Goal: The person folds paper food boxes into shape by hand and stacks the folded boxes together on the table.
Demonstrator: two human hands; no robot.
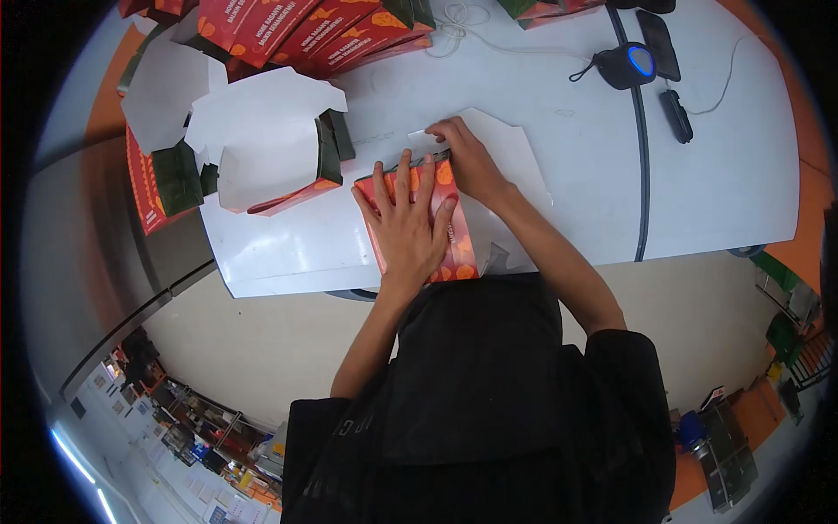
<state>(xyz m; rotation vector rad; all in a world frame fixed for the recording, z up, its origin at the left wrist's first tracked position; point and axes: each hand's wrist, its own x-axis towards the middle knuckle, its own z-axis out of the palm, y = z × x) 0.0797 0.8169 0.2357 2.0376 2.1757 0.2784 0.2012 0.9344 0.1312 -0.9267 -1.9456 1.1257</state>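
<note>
A red printed cardboard box point(460, 244) lies on the white table near its front edge, with orange patterns on its face. Pressed flat on it with fingers spread is my left hand point(406, 229). My right hand point(471, 163) is at the box's far right corner, its fingers bent around the edge of a pale flap point(502, 140) that spreads out behind and to the right. The thumb of that hand is mostly hidden.
Open boxes with white insides point(271, 170) stand to the left. Stacked red boxes point(297, 35) fill the back left. A round black device with a blue ring point(628, 65), a phone point(658, 45) and a small black gadget point(676, 116) lie at right, beside cables.
</note>
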